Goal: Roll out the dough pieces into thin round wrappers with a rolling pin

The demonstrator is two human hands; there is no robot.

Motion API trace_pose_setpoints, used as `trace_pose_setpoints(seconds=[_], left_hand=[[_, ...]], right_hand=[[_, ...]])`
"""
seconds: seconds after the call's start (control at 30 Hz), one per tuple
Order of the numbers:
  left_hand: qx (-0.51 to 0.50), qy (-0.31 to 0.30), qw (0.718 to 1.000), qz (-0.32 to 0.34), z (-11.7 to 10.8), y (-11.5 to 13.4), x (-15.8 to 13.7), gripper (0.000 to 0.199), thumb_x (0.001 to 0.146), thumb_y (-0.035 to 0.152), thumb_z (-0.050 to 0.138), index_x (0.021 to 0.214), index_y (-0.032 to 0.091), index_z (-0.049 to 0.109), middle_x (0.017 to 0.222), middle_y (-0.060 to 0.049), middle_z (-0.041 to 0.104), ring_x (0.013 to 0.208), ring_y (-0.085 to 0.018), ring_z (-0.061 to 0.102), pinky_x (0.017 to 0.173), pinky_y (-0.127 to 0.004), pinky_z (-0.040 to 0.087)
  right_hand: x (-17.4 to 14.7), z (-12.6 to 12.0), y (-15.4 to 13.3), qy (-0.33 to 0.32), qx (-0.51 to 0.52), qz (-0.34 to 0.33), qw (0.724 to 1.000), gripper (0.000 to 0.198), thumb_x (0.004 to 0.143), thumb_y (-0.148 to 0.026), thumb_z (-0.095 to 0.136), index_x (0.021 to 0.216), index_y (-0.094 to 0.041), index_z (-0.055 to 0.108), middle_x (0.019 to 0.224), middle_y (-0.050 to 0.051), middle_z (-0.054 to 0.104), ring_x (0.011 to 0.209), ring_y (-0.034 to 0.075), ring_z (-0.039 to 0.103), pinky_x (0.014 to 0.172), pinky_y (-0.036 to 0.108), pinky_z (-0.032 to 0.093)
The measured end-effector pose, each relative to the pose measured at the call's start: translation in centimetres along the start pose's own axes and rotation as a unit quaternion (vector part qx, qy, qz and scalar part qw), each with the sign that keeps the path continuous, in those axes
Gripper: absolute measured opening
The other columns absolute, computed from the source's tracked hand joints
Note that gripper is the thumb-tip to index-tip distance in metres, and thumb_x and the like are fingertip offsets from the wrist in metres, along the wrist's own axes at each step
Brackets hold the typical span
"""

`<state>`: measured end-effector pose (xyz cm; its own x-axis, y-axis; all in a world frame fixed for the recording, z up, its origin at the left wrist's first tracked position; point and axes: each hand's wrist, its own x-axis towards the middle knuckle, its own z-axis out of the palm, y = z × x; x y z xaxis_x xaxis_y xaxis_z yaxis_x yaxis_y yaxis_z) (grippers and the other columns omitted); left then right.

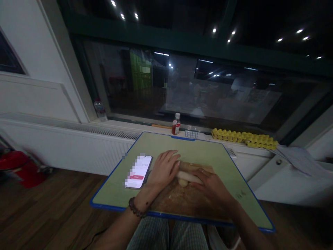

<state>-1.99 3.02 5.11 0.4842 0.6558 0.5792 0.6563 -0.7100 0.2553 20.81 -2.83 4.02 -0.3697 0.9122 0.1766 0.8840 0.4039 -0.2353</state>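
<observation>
Our right hand (208,182) grasps the pale cylindrical rolling pin (189,177); left hand (165,166) at its left end, grip unclear. Small round beige dough piece (183,183) looks barely flattened.

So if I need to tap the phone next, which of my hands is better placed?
Probably your left hand: it lies just beside the phone. Your right hand is farther off, on the right part of the rolling pin.
</observation>
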Motion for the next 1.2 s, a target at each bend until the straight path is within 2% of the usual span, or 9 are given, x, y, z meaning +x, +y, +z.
trace_pose_setpoints(seconds=[0.2,0.3,0.37,0.5,0.6,0.73,0.9,1.07,1.2], left_hand=[[0.043,-0.083,0.995,-0.036,1.8,-0.6,1.0,0.028,0.096,0.026,0.051,0.121,0.018,0.061,0.133,-0.012,0.06,0.123,-0.028,0.055,0.106,-0.044,0.041],[0.043,-0.097,0.992,-0.075,2.5,-0.9,0.9,0.027,0.097,0.029,0.049,0.118,0.019,0.062,0.128,-0.011,0.063,0.121,-0.027,0.056,0.103,-0.043,0.043],[0.033,-0.104,0.99,-0.087,2.8,-1.0,0.8,0.026,0.098,0.031,0.047,0.116,0.02,0.063,0.123,-0.01,0.066,0.118,-0.027,0.058,0.102,-0.042,0.043],[0.025,-0.118,0.988,-0.099,3.1,-1.1,0.6,0.029,0.098,0.031,0.046,0.121,0.021,0.061,0.12,-0.009,0.067,0.117,-0.026,0.058,0.101,-0.042,0.043],[0.034,-0.12,0.986,-0.108,3.0,-1.0,0.7,0.032,0.097,0.03,0.047,0.124,0.019,0.06,0.123,-0.011,0.066,0.12,-0.027,0.057,0.102,-0.044,0.042],[0.023,-0.134,0.985,-0.105,3.1,-1.2,1.2,0.035,0.096,0.031,0.047,0.128,0.021,0.058,0.127,-0.011,0.066,0.121,-0.028,0.056,0.102,-0.045,0.042],[0.015,-0.153,0.983,-0.096,3.6,-2.1,1.8,0.039,0.096,0.03,0.045,0.133,0.021,0.055,0.13,-0.01,0.064,0.124,-0.027,0.054,0.102,-0.044,0.043],[0.0,-0.156,0.983,-0.101,4.4,-2.9,1.5,0.039,0.097,0.028,0.042,0.134,0.023,0.054,0.131,-0.009,0.063,0.124,-0.026,0.054,0.101,-0.042,0.043],[0.011,-0.167,0.979,-0.119,4.6,-3.1,1.2,0.041,0.097,0.026,0.042,0.136,0.021,0.052,0.133,-0.01,0.061,0.126,-0.027,0.052,0.102,-0.045,0.042]], right_hand=[[1.1,-0.6,-0.1,-0.008,0.028,-0.022,0.999,0.026,0.093,-0.036,0.058,0.117,-0.027,0.065,0.12,0.003,0.069,0.112,0.021,0.063,0.1,0.037,0.046],[1.3,-0.5,0.2,-0.001,0.066,-0.028,0.997,0.023,0.096,-0.037,0.053,0.11,-0.025,0.066,0.117,0.003,0.07,0.11,0.019,0.064,0.097,0.034,0.047],[1.5,-0.2,0.6,0.02,0.066,-0.017,0.997,0.029,0.1,-0.037,0.044,0.111,-0.023,0.066,0.119,0.004,0.07,0.113,0.019,0.062,0.099,0.035,0.046],[2.0,0.7,1.8,0.026,-0.028,0.044,0.998,0.044,0.104,-0.026,0.024,0.129,-0.017,0.059,0.131,0.01,0.064,0.121,0.02,0.059,0.105,0.038,0.044],[2.6,1.6,2.4,-0.007,-0.107,0.04,0.993,0.041,0.101,-0.018,0.032,0.135,-0.015,0.055,0.136,0.013,0.06,0.126,0.024,0.055,0.108,0.043,0.04],[3.2,2.6,3.0,-0.031,-0.184,0.02,0.982,0.043,0.099,-0.016,0.039,0.14,-0.015,0.05,0.14,0.015,0.056,0.132,0.026,0.05,0.11,0.044,0.039],[3.4,3.5,3.7,-0.023,-0.193,-0.008,0.981,0.046,0.097,-0.014,0.041,0.142,-0.016,0.049,0.142,0.015,0.055,0.133,0.027,0.049,0.111,0.044,0.038],[4.1,2.9,2.9,-0.024,-0.193,0.054,0.979,0.046,0.099,-0.019,0.039,0.144,-0.023,0.047,0.147,0.011,0.05,0.139,0.029,0.042,0.113,0.051,0.034],[4.4,2.4,2.3,-0.013,-0.192,0.071,0.979,0.044,0.101,-0.022,0.037,0.143,-0.024,0.048,0.147,0.011,0.05,0.139,0.028,0.042,0.113,0.051,0.033]])
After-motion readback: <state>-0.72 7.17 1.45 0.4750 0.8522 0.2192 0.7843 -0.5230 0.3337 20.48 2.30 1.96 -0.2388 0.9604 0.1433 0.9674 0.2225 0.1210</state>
